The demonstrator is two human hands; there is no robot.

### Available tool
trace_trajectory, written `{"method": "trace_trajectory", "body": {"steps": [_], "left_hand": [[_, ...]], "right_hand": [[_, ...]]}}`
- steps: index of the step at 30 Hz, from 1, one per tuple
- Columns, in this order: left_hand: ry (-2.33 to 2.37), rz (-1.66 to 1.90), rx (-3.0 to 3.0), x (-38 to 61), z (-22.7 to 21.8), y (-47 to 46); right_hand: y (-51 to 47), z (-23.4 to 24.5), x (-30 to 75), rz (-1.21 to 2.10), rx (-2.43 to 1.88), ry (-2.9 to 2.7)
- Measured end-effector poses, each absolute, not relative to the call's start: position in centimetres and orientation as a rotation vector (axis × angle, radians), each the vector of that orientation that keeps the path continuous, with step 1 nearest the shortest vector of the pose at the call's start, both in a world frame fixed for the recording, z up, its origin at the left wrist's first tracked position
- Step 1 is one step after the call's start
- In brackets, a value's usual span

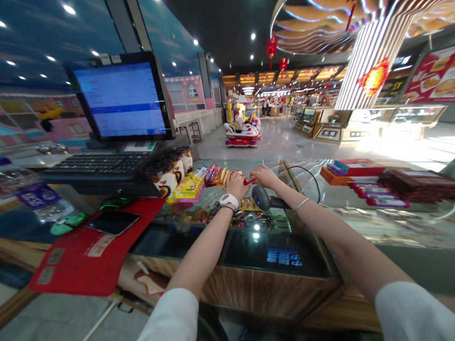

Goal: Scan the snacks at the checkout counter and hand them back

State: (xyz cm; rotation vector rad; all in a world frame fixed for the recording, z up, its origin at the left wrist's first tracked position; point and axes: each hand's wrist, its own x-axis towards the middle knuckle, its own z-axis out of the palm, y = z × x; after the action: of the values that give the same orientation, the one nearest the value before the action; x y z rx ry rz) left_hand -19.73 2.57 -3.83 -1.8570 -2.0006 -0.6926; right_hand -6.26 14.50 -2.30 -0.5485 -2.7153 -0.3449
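Note:
Over the glass counter, my right hand pinches a small red stick-like packet, its kind too small to read. The packet's other end points at my left hand, which wears a white watch. My left fingers curl down at the right end of a row of small snack packets; what they grip, if anything, is hidden. Just below my right hand a dark handheld barcode scanner lies on the glass. Left of the row are a yellow snack box and several brown-and-white snack cups.
At left stand a monitor, a keyboard, a phone on a red mat, and a purple-labelled bottle. The scanner's black cable loops right. Stacked brown packs and red boxes lie farther right.

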Motion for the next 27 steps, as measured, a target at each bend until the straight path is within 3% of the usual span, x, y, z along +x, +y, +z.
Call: {"method": "trace_trajectory", "body": {"steps": [13,27], "left_hand": [[-1.804,-0.896,-1.721,-18.8,-0.8,0.9],[-1.578,-0.980,-1.884,-15.8,0.6,-1.1]], "right_hand": [[10.6,1.6,-3.3,-0.403,-0.458,-2.423],[6.8,0.5,3.5,-0.317,-0.512,-2.274]]}}
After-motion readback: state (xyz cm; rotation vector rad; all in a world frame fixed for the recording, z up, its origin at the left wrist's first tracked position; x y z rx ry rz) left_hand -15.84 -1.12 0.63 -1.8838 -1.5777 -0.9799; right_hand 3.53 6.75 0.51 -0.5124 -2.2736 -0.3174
